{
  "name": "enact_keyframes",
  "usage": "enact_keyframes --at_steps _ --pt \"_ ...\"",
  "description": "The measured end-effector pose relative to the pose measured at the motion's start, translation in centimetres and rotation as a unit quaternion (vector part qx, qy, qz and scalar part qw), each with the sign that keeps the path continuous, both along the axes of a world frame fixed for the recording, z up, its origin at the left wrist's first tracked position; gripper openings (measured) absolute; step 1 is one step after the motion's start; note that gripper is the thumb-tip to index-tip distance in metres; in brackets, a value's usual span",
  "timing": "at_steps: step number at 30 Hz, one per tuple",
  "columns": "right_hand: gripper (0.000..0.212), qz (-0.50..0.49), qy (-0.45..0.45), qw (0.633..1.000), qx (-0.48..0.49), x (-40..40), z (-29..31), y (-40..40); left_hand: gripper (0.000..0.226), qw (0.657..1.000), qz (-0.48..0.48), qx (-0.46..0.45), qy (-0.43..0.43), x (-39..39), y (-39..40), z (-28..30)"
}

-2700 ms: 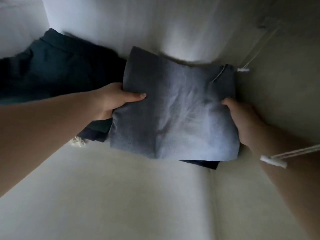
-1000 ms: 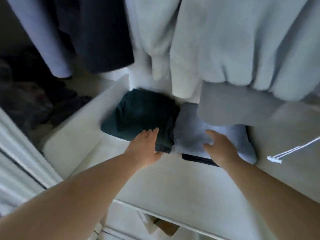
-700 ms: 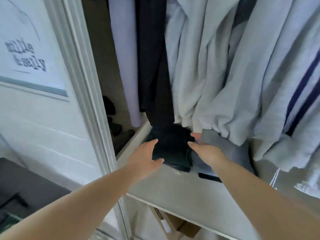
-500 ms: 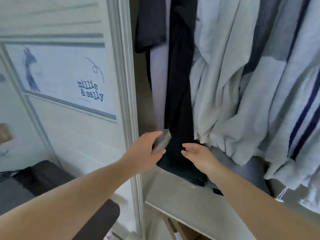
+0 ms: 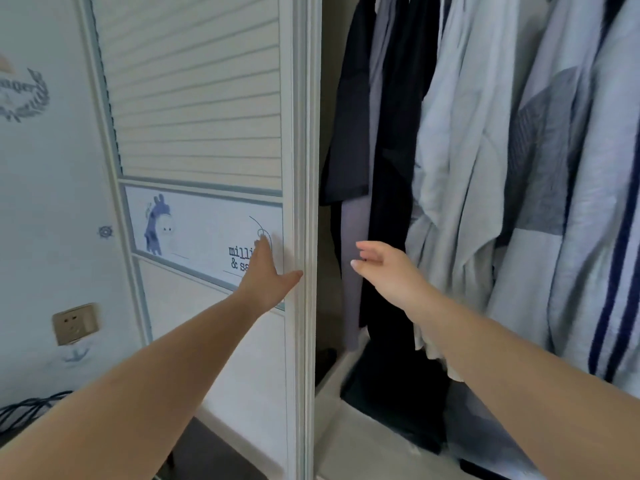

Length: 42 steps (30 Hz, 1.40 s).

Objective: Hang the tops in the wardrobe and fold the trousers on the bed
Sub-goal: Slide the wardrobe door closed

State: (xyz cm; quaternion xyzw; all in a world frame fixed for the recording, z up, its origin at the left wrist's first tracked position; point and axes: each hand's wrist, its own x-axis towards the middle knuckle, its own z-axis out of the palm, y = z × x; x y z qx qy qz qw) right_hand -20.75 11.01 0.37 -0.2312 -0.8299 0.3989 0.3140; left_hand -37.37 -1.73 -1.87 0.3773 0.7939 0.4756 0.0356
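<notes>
Pale wardrobe shelf below the hanging rail. Two folded piles lie directly on it: dark folded trousers toward the left, grey-blue folded trousers touching them on the right (edges partly hidden by an arm).

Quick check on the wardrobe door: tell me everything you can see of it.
The wardrobe door is white, slatted above, with a pale printed band across the middle showing a blue giraffe and partly hidden lettering, and a plain panel below. It stands at the left of the open wardrobe. The left hand lies flat on the band, thumb at the ridged edge.
</notes>
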Motion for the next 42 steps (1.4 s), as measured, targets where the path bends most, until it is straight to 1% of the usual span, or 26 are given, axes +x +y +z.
enact_keyframes --at_steps 2,4,7,11,13,16,18,20,23,26,29,31,34,37,40,42 --pt "0.046 -0.011 -0.007 1.000 0.009 0.5 0.5 0.1 0.097 0.996 -0.058 -0.019 -0.072 0.0 0.0 -0.1" --pt "0.046 -0.025 -0.021 0.999 0.018 1.2 0.6 0.3 0.098 0.988 -0.102 -0.031 -0.112 0.3 -0.1 -1.1" --pt "0.045 -0.037 -0.024 0.999 0.027 2.1 1.2 1.1 0.099 0.983 -0.115 -0.001 -0.141 0.7 0.4 -1.3" --pt "0.044 -0.040 -0.025 0.999 0.025 2.8 1.2 1.5 0.100 0.979 -0.129 -0.004 -0.156 1.3 0.6 -1.2" --pt "0.044 -0.038 -0.024 0.999 0.028 3.0 0.9 1.5 0.101 0.980 -0.139 -0.012 -0.143 2.0 0.7 -1.5" --pt "0.045 -0.043 -0.024 0.998 0.032 3.2 1.0 1.6 0.101 0.988 -0.124 -0.044 -0.077 3.4 1.0 -1.9" --pt "0.048 -0.043 -0.020 0.999 0.027 3.3 0.9 1.6 0.100 0.990 -0.120 -0.069 -0.003 4.2 1.3 -2.4" --pt "0.051 -0.040 -0.008 0.999 0.019 3.6 0.9 1.5 0.098 0.985 -0.119 -0.094 0.087 4.9 1.5 -2.8" --pt "0.060 -0.043 0.013 0.999 0.011 4.2 1.1 1.3 0.097 0.959 -0.104 -0.122 0.232 6.1 1.8 -3.5" --pt "0.070 -0.048 0.026 0.999 0.003 5.3 0.9 0.9 0.098 0.928 -0.083 -0.138 0.335 7.9 2.3 -4.5" --pt "0.071 -0.060 0.032 0.998 0.013 7.2 0.6 0.9 0.101 0.894 -0.066 -0.122 0.427 9.5 3.1 -5.2" --pt "0.071 -0.078 0.022 0.996 0.030 8.9 0.7 1.0 0.102 0.873 -0.068 -0.105 0.471 10.6 3.8 -5.3" --pt "0.070 -0.115 0.014 0.993 0.034 11.7 0.5 1.4 0.105 0.846 -0.102 -0.082 0.517 12.5 4.9 -5.1" --pt "0.066 -0.118 0.021 0.993 0.023 14.2 0.4 1.3 0.109 0.823 -0.122 -0.040 0.554 14.8 5.6 -4.5" --pt "0.058 -0.136 0.017 0.990 0.034 17.3 0.3 1.3 0.112 0.796 -0.116 -0.005 0.594 17.1 6.8 -3.8" --pt "0.054 -0.150 0.018 0.988 0.035 19.3 0.2 1.2 0.112 0.787 -0.105 0.013 0.608 18.2 7.7 -2.8"
